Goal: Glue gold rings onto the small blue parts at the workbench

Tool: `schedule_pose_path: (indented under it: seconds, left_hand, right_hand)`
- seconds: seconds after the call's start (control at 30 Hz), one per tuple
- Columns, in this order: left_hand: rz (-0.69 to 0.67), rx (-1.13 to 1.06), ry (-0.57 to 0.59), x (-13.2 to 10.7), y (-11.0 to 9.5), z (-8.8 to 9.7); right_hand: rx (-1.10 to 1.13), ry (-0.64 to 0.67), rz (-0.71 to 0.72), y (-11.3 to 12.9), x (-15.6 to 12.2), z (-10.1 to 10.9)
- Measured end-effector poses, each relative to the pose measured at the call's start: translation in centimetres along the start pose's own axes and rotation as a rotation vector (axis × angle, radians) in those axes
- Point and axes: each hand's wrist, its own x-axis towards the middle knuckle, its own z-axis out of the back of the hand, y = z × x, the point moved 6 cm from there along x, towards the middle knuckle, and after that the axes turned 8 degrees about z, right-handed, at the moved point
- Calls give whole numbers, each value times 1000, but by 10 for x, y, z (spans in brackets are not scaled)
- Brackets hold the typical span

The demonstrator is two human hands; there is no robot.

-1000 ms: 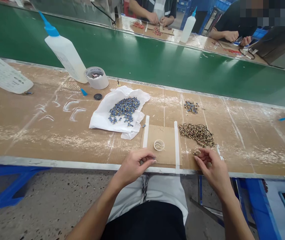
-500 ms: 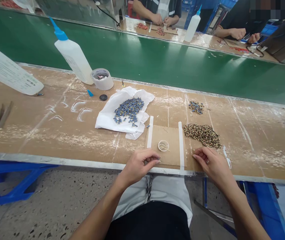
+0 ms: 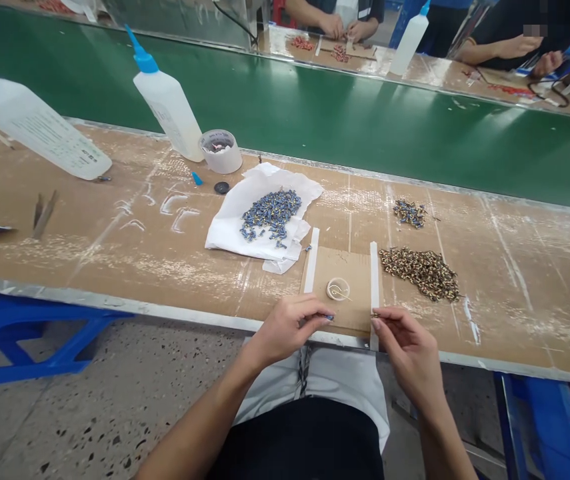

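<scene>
A long cardboard-covered bench (image 3: 115,233) is carrying a white cloth (image 3: 235,227) heaped with blue parts, beside a brass-coloured heap (image 3: 422,270). At its near edge the left hand (image 3: 287,330) is pinching a small blue part (image 3: 329,317), while the right hand (image 3: 405,343) is pinching a tiny brass piece (image 3: 375,315) just beside it.

A single head-worn camera looks forward and down from close above the near edge of the worktop (image 3: 115,247), facing across it to the green conveyor belt (image 3: 315,113) beyond.
</scene>
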Motion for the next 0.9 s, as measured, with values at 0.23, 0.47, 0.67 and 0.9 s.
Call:
schedule_pose_path:
  seconds: [0.23,0.47,0.67,0.9]
  left_hand:
    - [-50,66,-31,-1,-2,-4]
    - [-56,69,-53,-1,-3,-5]
    - [-60,85,-43,-1,-4,-7]
    - [-68,107,-37,-1,-2,-9]
  right_hand:
    - [185,11,-29,14,-5,-42]
    - [287,92,-105,15,-5,-53]
    - [291,98,-131,15,-6,-55]
    - [218,119,-106,18,-7,-55]
